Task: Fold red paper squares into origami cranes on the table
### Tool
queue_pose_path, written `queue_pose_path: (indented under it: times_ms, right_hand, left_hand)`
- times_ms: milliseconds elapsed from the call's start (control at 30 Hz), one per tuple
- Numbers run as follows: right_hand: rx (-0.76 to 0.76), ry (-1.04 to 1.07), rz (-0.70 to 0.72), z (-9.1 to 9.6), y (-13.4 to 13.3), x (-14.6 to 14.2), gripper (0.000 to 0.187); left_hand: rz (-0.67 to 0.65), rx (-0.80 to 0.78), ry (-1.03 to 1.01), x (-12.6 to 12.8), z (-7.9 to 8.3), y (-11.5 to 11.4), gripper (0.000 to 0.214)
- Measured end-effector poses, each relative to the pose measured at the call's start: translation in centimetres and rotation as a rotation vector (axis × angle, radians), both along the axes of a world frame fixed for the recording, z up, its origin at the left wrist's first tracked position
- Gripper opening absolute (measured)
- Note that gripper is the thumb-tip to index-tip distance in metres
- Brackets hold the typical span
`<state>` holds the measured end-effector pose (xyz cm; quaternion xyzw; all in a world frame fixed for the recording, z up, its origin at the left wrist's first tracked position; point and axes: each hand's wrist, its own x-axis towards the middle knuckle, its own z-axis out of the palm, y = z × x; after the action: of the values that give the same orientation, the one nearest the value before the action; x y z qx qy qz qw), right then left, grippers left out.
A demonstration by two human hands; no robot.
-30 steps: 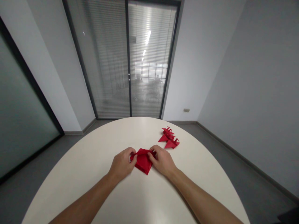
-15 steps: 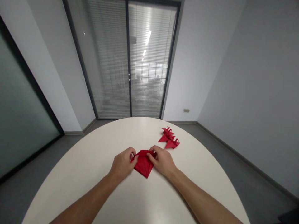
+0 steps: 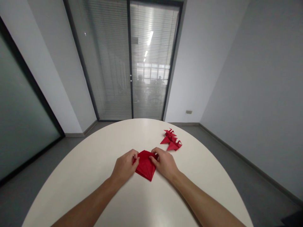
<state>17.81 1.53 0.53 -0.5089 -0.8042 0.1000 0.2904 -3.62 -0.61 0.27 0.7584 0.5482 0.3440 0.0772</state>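
Note:
A partly folded sheet of red origami paper (image 3: 145,165) is held between my two hands over the middle of the table, one corner pointing toward me. Crease lines run across its face. My left hand (image 3: 125,165) pinches the left edge between thumb and fingers. On the opposite edge, my right hand (image 3: 164,162) has its thumb on the near face and its fingers curled behind. The fingertips behind the paper are partly hidden. Beyond my right hand lies a cluster of folded red paper cranes (image 3: 171,138), close together on the tabletop.
The pale round table (image 3: 94,170) has a curved far edge. Past it stand glass panels with blinds (image 3: 151,94) in dark frames. A wall socket (image 3: 188,112) sits low on the white wall, and grey floor surrounds the table.
The paper's upper flap has risen and spread a little between my hands, and its near corner has shifted slightly right. Both hands keep their hold almost in place. The cranes have stayed put.

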Motion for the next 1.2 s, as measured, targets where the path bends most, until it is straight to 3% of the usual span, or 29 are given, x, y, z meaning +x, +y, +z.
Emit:
queue_pose_path:
  times_ms: [300,467,600,700,1000,1200]
  right_hand:
    - [0.008,-0.015,-0.022,0.31,-0.11,-0.12,0.007]
    - [-0.003,-0.005,-0.004,0.48,-0.22,-0.35,0.01]
    - [-0.002,0.028,0.016,0.53,-0.28,-0.43,0.01]
    - [-0.009,0.055,0.038,0.52,-0.29,-0.43,0.009]
    - [-0.004,0.055,0.045,0.6,-0.38,-0.51,0.008]
    - [-0.001,0.029,0.076,0.65,-0.36,-0.37,0.006]
  left_hand:
    - [0.047,-0.003,-0.03,0.16,-0.17,0.05,0.001]
    - [0.119,-0.025,-0.091,0.28,-0.25,0.11,0.019]
    - [0.139,-0.022,-0.081,0.28,-0.21,0.1,0.014]
    - [0.128,-0.026,-0.068,0.29,-0.09,0.18,0.005]
    - [0.087,-0.036,-0.181,0.3,0.05,-0.02,0.016]
    - [0.127,-0.039,-0.116,0.42,-0.14,0.25,0.01]
